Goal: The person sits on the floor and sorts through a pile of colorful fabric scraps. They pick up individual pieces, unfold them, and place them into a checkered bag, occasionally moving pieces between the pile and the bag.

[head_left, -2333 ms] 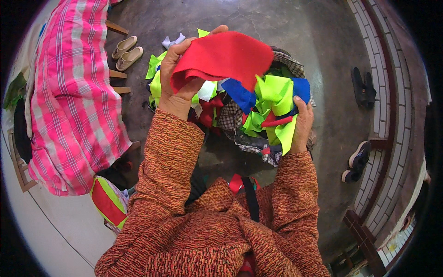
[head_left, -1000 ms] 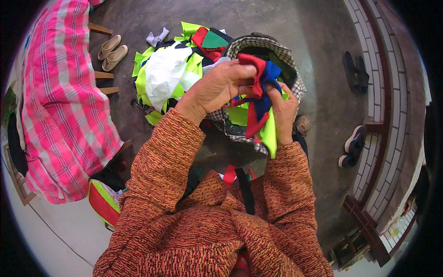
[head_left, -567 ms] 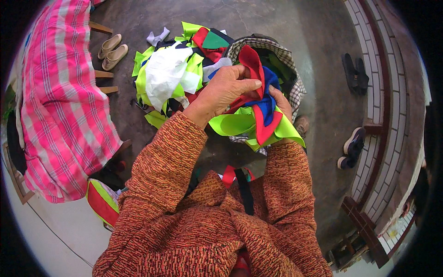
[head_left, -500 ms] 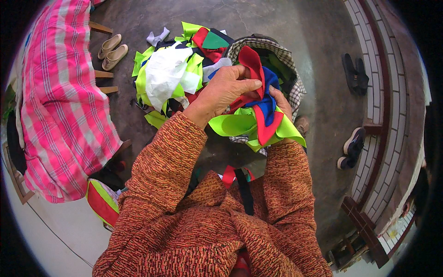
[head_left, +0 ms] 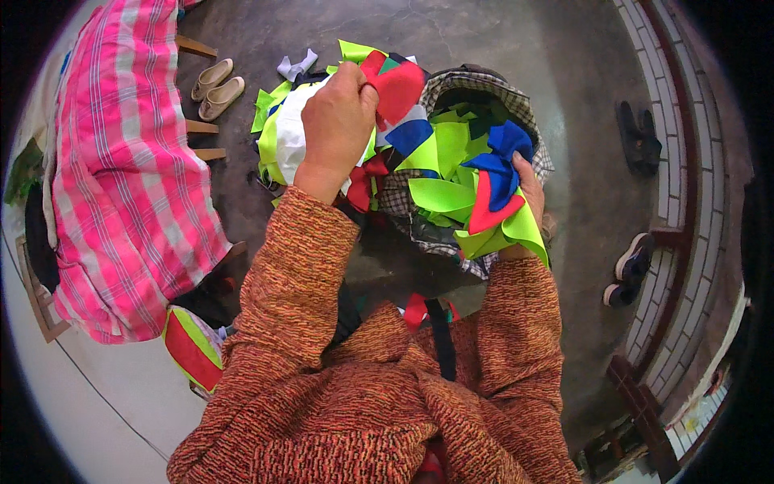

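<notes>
The checked fabric bag (head_left: 484, 89) on the floor held neon-green, blue and red cloth scraps. The left hand (head_left: 339, 121) was closed on a red scrap (head_left: 399, 89) above the pile. The right hand (head_left: 528, 189) gripped a bundle of scraps (head_left: 484, 202) hanging downward beside the bag.

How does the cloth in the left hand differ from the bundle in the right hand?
The left hand pinches a single red cloth, raised over the pile. The right hand holds a bundle of several scraps in neon green, blue and red, lower, by the checked bag. Both are limp fabric pieces.
</notes>
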`<state>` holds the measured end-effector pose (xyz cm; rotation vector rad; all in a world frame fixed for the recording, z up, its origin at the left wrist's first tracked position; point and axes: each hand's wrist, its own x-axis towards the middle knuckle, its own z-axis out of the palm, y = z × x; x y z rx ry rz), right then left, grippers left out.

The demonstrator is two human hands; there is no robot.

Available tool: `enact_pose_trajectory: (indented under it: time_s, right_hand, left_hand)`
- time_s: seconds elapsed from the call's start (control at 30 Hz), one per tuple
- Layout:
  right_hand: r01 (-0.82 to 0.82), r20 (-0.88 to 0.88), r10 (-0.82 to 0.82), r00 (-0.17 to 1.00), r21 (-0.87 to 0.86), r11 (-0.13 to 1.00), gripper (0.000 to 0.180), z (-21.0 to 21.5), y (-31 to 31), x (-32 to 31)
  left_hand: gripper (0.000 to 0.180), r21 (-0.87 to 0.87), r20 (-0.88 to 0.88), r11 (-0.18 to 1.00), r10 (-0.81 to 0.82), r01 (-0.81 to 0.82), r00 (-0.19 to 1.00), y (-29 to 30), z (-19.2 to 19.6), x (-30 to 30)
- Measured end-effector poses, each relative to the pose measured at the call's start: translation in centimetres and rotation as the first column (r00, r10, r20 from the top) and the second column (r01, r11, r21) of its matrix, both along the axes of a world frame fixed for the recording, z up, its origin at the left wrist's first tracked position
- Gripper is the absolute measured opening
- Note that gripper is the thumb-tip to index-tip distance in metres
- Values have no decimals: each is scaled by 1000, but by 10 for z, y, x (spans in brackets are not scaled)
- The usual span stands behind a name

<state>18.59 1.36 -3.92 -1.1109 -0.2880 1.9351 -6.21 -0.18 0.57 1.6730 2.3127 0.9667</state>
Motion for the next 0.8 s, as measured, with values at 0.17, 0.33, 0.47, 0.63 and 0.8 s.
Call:
enact_pose_trajectory:
  time_s: [0.17,0.33,0.47,0.63,0.8]
  right_hand:
    - [40,25,-40,999,16,999,38,1,1,1]
    - [83,-10,-83,997,-10,997,29,10,2,-1]
    - [84,14,-84,996,5,996,28,5,4,1]
    - [73,-11,-73,997,6,997,32,14,1,-6]
    - [59,45,-61,997,33,998,37,0,4,0]
  left_hand:
    - [18,-93,-16,995,41,-42,999,-1,4,-9]
    - [18,-245,618,969,126,38,776,-5,2,-47]
    - [14,-151,978,988,155,-41,139,-11,10,-53]
    - [10,-194,948,978,166,-80,-271,-11,-17,-81]
    - [9,-263,944,937,202,-228,-261,-5,-14,-79]
